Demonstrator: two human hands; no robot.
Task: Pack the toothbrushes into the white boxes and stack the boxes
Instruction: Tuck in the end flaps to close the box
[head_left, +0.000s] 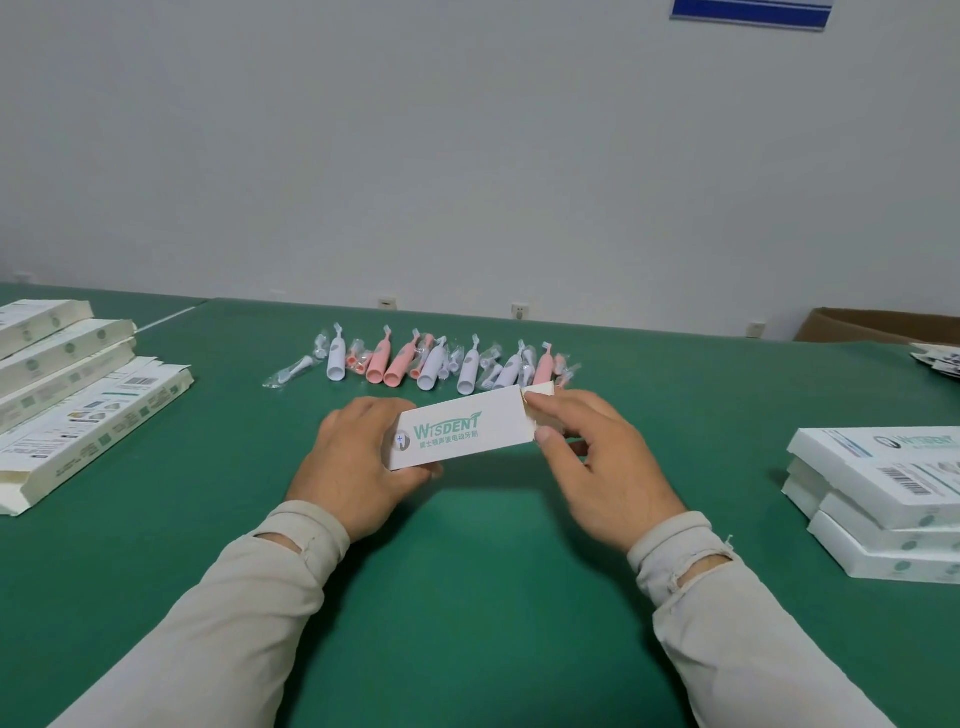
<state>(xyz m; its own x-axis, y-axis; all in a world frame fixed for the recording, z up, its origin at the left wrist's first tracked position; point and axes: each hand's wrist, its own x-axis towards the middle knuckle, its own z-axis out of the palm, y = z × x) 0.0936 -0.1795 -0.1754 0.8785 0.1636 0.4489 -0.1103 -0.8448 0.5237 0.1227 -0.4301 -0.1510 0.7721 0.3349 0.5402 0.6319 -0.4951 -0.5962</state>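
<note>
Nearest, the left hand (358, 462) grips one end of a white Wisdent toothbrush box (462, 428) above the green desk's (467, 597) middle; the right hand (597, 462) pinches its open end flap (537, 392). Flat cartons (78, 395) lie left, wrapped toothbrushes (431, 361) behind, packed boxes (878, 499) stacked right. Likely closing the box; next, tuck the flap squarely.

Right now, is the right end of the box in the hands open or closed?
Open: the end flap of the white box stands out untucked, pinched by the right hand.
</note>
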